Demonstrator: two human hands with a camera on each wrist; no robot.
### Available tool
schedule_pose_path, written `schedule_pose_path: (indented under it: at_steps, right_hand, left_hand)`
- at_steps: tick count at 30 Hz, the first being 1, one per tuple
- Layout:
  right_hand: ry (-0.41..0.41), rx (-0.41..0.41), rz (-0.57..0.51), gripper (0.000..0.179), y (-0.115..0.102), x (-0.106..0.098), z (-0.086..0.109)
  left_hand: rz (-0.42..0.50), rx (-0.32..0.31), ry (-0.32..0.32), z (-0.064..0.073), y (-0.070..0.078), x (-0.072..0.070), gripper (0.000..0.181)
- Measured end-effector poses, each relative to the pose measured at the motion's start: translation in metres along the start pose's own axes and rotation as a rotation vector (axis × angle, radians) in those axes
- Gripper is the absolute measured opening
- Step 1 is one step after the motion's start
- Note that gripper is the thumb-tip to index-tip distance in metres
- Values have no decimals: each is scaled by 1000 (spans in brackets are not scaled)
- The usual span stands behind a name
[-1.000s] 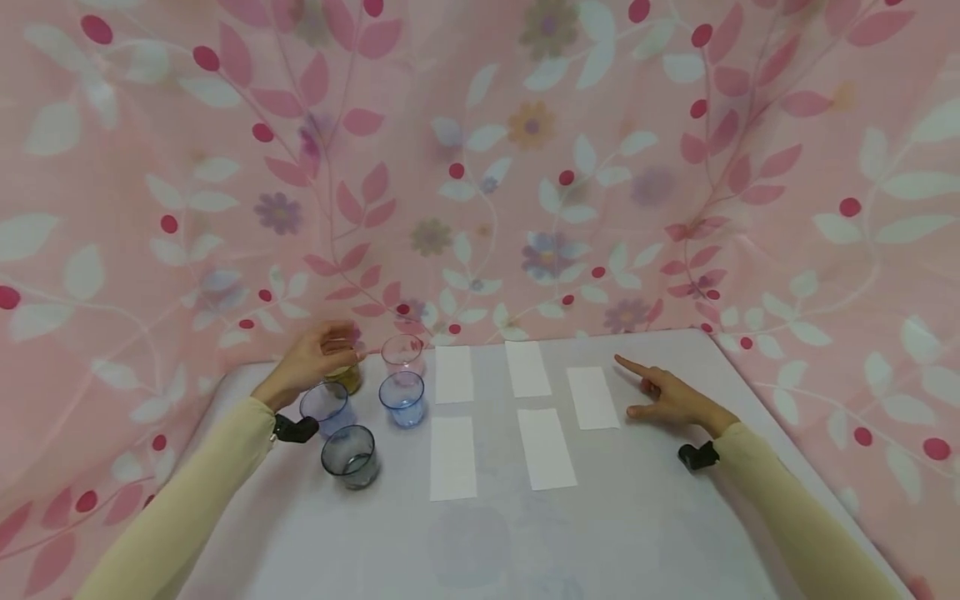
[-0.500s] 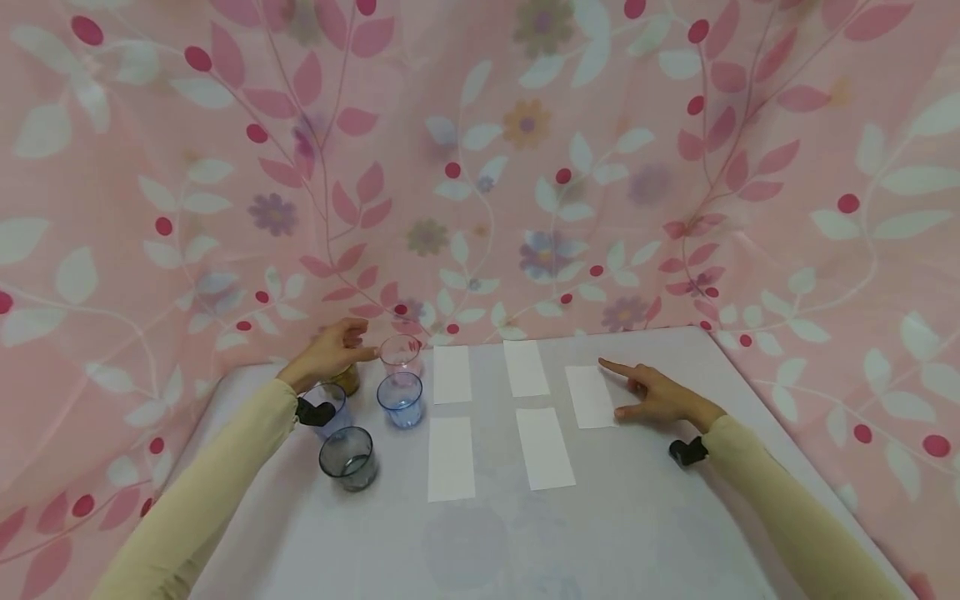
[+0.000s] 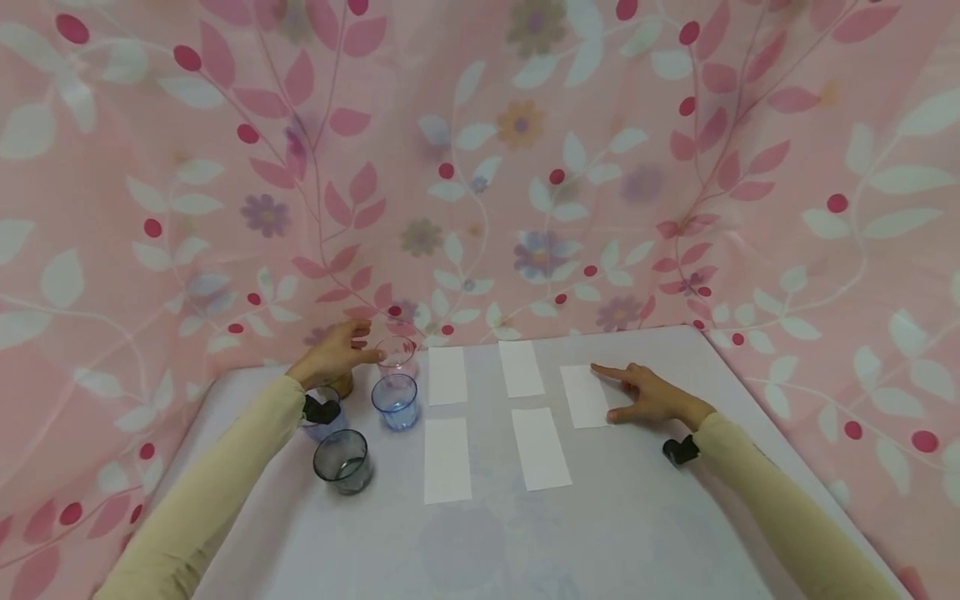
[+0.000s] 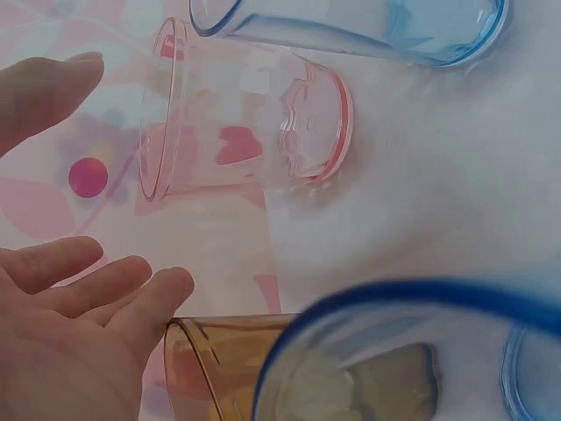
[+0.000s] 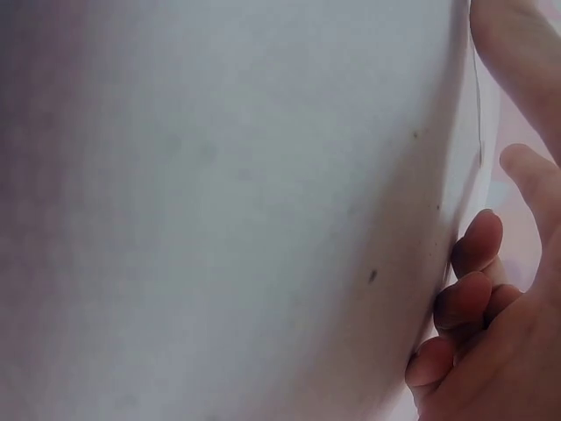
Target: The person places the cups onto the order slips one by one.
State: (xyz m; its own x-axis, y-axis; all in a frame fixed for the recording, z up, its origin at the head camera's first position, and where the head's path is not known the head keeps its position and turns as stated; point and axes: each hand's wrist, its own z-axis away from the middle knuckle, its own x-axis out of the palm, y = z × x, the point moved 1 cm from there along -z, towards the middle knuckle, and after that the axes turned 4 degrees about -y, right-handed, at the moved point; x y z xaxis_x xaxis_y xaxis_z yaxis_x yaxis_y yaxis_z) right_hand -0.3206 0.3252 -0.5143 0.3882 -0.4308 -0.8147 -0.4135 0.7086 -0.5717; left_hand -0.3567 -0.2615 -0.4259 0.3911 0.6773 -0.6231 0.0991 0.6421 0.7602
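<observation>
In the head view my left hand [image 3: 335,354] is held over the far left of the table beside a clear pink glass [image 3: 396,358]. Its thumb is near the glass's rim; in the left wrist view the thumb and fingers are spread apart with nothing between them. An amber glass [image 4: 228,351] stands below the fingers, partly hidden behind a blue-rimmed glass [image 4: 302,351]. My right hand [image 3: 651,396] is low over the right-hand white paper card [image 3: 583,396]. Its index finger and thumb stretch out to the card's right side, while the other fingers curl in.
A blue glass [image 3: 395,402] and a grey glass [image 3: 345,461] stand nearer the front on the white tabletop [image 3: 615,517]. Several other white paper cards lie mid-table, among them a front-left card [image 3: 447,461] and a front-middle card [image 3: 542,448]. A floral curtain [image 3: 480,167] hangs behind.
My left hand has shifted right, from over the amber glass towards the pink one. The right hand has moved left until its index finger and thumb overlap the right-hand card's edge.
</observation>
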Motion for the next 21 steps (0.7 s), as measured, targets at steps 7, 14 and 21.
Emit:
schedule_pose_path:
  at_steps: [7, 14, 21]
  right_hand:
    - [-24, 37, 53, 93, 0, 0, 0]
    - [-16, 47, 71, 90, -1, 1, -3]
    - [-30, 62, 82, 90, -3, 1, -3]
  left_hand:
    - [8, -8, -37, -9, -1, 6, 93]
    - [-22, -31, -76, -13, 0, 11, 91]
    - [-14, 10, -118, -15, 0, 15, 90]
